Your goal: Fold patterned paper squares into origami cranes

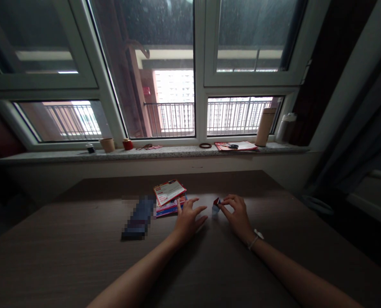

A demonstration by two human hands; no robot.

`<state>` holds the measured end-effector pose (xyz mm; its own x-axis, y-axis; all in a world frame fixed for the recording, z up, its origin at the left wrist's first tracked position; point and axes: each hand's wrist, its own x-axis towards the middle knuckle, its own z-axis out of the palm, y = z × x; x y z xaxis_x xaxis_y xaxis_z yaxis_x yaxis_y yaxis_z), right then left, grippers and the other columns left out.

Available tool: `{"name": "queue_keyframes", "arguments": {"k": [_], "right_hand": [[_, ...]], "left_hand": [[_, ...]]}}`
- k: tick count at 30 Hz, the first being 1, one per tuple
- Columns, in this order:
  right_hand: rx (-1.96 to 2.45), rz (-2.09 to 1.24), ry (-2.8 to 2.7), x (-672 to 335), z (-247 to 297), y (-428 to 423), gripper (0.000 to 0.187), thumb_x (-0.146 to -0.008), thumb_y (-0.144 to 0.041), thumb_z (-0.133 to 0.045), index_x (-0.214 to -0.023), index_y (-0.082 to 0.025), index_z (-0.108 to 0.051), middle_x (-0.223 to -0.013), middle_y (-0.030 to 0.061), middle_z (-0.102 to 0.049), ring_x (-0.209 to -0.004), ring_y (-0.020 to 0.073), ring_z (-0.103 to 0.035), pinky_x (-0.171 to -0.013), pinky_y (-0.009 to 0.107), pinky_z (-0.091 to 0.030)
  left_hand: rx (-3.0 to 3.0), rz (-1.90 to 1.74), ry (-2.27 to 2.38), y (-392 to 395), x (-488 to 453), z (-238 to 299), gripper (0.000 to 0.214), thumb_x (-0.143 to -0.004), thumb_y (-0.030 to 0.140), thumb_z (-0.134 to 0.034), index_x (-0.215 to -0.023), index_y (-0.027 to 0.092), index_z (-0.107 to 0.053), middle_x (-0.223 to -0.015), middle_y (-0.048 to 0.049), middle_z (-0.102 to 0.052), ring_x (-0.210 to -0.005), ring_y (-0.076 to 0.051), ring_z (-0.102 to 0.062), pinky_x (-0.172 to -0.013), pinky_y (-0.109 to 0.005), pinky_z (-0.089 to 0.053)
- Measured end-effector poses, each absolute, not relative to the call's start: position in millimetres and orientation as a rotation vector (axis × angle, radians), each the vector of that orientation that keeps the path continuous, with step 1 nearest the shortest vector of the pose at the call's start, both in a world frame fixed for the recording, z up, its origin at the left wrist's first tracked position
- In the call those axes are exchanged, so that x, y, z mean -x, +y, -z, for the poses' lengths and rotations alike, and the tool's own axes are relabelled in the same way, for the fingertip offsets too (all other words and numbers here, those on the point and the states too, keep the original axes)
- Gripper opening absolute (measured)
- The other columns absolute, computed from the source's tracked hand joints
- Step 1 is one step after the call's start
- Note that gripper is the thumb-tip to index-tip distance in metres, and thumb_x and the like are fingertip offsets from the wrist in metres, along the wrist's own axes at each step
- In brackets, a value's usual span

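My right hand pinches a small folded piece, red and dark on top and pale bluish below, that looks like paper. It is held upright at or just above the table, and whether it touches the wood I cannot tell. To its left, my left hand is held with fingers spread and nothing in them. Just beyond that hand lies a stack of colourful printed sheets, with a red-bordered white card on top. The left fingertips overlap the stack's edge in view; contact is unclear.
A dark, pixelated rectangular object lies left of the stack on the brown table. Along the stone windowsill stand a paper cup, a red jar, scissors on papers, a tan bottle and a white bottle.
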<state>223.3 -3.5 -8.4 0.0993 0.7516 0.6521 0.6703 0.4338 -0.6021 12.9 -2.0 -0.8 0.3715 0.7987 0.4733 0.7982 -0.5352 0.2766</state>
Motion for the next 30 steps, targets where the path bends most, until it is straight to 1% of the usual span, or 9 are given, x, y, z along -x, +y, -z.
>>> {"name": "queue_keyframes", "arguments": {"k": [5, 9, 12, 15, 17, 20, 24, 27, 30], "right_hand": [[1.36, -0.141, -1.741, -220.3, 7.5, -6.5, 0.03, -0.085, -0.05, -0.056, -0.075, -0.025, -0.068, -0.097, 0.0046, -0.061, -0.1, 0.0234, -0.05, -0.096, 0.042, -0.033], [1.381, -0.183, -1.813, -219.1, 5.7, -8.0, 0.028, -0.085, -0.048, -0.056, -0.074, -0.026, -0.068, -0.098, 0.0039, -0.062, -0.102, 0.023, -0.05, -0.098, 0.042, -0.031], [1.381, -0.208, -1.825, -218.8, 6.2, -7.8, 0.024, -0.084, -0.046, -0.058, -0.075, -0.025, -0.068, -0.097, 0.0034, -0.062, -0.102, 0.0225, -0.05, -0.097, 0.041, -0.032], [1.364, -0.226, -1.82, -219.0, 8.4, -6.4, 0.022, -0.083, -0.044, -0.06, -0.075, -0.025, -0.067, -0.096, 0.003, -0.062, -0.101, 0.0221, -0.05, -0.096, 0.039, -0.033], [1.339, -0.241, -1.83, -219.6, 9.9, -5.3, 0.022, -0.082, -0.045, -0.062, -0.075, -0.024, -0.067, -0.096, 0.003, -0.062, -0.101, 0.022, -0.05, -0.094, 0.039, -0.034], [1.297, -0.274, -1.862, -220.6, 11.2, -4.0, 0.021, -0.082, -0.045, -0.062, -0.076, -0.025, -0.068, -0.097, 0.003, -0.062, -0.102, 0.0226, -0.05, -0.094, 0.039, -0.034], [1.266, -0.28, -1.85, -221.0, 10.4, -3.8, 0.024, -0.087, -0.042, -0.057, -0.073, -0.027, -0.07, -0.096, 0.0022, -0.063, -0.101, 0.0224, -0.05, -0.095, 0.041, -0.031], [1.244, -0.278, -1.837, -221.1, 9.1, -3.9, 0.024, -0.086, -0.042, -0.059, -0.071, -0.027, -0.07, -0.094, 0.0021, -0.064, -0.1, 0.0226, -0.051, -0.095, 0.041, -0.031], [1.207, -0.306, -1.816, -221.5, 8.7, -3.5, 0.019, -0.083, -0.043, -0.062, -0.078, -0.027, -0.07, -0.093, 0.0026, -0.064, -0.098, 0.0225, -0.053, -0.093, 0.04, -0.034]], "left_hand": [[-2.582, -0.877, 1.525, -2.2, -12.8, 0.2, 0.032, -0.08, 0.031, -0.068, -0.112, 0.034, -0.066, -0.131, -0.0088, -0.05, -0.123, -0.03, -0.047, -0.107, -0.07, -0.009], [-2.577, -0.891, 1.519, -2.3, -12.7, 1.0, 0.032, -0.08, 0.031, -0.069, -0.112, 0.033, -0.066, -0.131, -0.0089, -0.051, -0.123, -0.03, -0.047, -0.108, -0.068, -0.01], [-2.572, -0.886, 1.506, -3.3, -12.4, -0.1, 0.031, -0.076, 0.032, -0.072, -0.107, 0.033, -0.069, -0.131, -0.0087, -0.052, -0.122, -0.03, -0.047, -0.108, -0.067, -0.01], [-2.576, -0.863, 1.48, -4.7, -11.7, -3.6, 0.03, -0.071, 0.036, -0.077, -0.1, 0.035, -0.071, -0.13, -0.0074, -0.053, -0.121, -0.031, -0.047, -0.107, -0.069, -0.009], [-2.575, -0.842, 1.47, -5.4, -11.3, -5.9, 0.031, -0.069, 0.037, -0.078, -0.099, 0.036, -0.072, -0.129, -0.0069, -0.054, -0.121, -0.032, -0.047, -0.106, -0.07, -0.007], [-2.573, -0.812, 1.457, -5.8, -11.2, -7.0, 0.032, -0.07, 0.035, -0.077, -0.102, 0.037, -0.071, -0.128, -0.0069, -0.054, -0.121, -0.031, -0.047, -0.106, -0.071, -0.004], [-2.57, -0.795, 1.442, -4.8, -12.1, -4.8, 0.029, -0.074, 0.031, -0.074, -0.102, 0.039, -0.071, -0.128, -0.0065, -0.055, -0.121, -0.03, -0.047, -0.106, -0.071, -0.002], [-2.571, -0.812, 1.442, -4.0, -12.7, -3.1, 0.026, -0.076, 0.029, -0.072, -0.1, 0.039, -0.072, -0.127, -0.0064, -0.055, -0.12, -0.03, -0.047, -0.105, -0.072, 0.0], [-2.569, -0.819, 1.447, -3.7, -12.6, -2.2, 0.025, -0.077, 0.029, -0.072, -0.1, 0.038, -0.072, -0.126, -0.0071, -0.055, -0.12, -0.032, -0.048, -0.104, -0.073, -0.002]]}}
